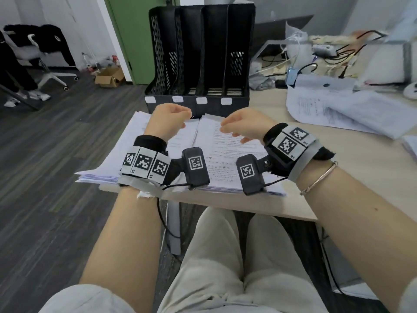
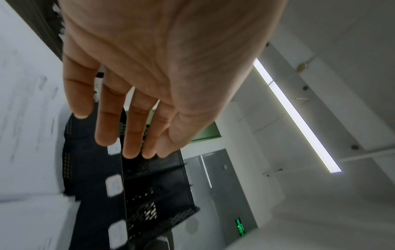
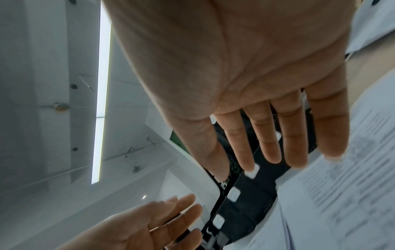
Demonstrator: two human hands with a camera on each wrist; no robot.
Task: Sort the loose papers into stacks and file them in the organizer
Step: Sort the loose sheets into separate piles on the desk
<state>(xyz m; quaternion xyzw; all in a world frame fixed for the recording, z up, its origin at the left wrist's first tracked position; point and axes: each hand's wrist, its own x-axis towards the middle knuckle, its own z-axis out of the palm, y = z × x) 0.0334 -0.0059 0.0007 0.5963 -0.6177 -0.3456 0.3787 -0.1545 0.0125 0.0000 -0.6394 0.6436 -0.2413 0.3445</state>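
The left hand (image 1: pixel 168 119) is hovering over the left pile of papers (image 1: pixel 126 152) at the near edge of the tabletop (image 1: pixel 352 159), fingers relaxed and holding nothing. The right hand (image 1: pixel 244 126) is hanging just above the right pile (image 1: pixel 225 154), equally loose and empty, palm towards its partner. Behind both piles the black organizer (image 1: pixel 200 53) is standing with its four slots apparently unfilled.

Judging by this, squaring comes next: each hand should be closing on the outer long edges of one pile and tapping it flush before lifting, since ragged sheets are likely to be catching on the dividers.

Motion is blurring the print on the sheets. The wrist devices are covering the piles' near edges, and more loose papers (image 1: pixel 343 109) to the right are running out of view.
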